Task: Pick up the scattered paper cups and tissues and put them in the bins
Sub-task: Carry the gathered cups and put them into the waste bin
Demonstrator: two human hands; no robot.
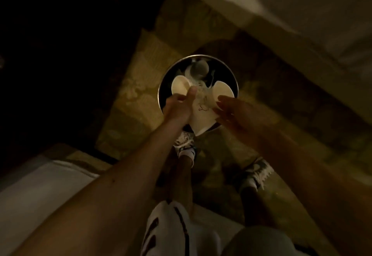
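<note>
A round metal bin (pixel 236 86) stands on the patterned carpet straight below me. Both hands hover over its mouth. My left hand (pixel 179 105) grips a cream paper cup (pixel 179 87), thumb along its side. My right hand (pixel 233 113), blurred, holds a second paper cup (pixel 222 91) whose mouth faces up. The two cup bodies meet between the hands, with red printing visible there. Inside the bin lies crumpled white tissue and another pale cup (pixel 199 69).
A pale bed edge (pixel 281 4) runs along the upper right. Another pale surface (pixel 40 185) sits at the lower left. The upper left is dark. My two sneakered feet (pixel 259 172) stand on the carpet just before the bin.
</note>
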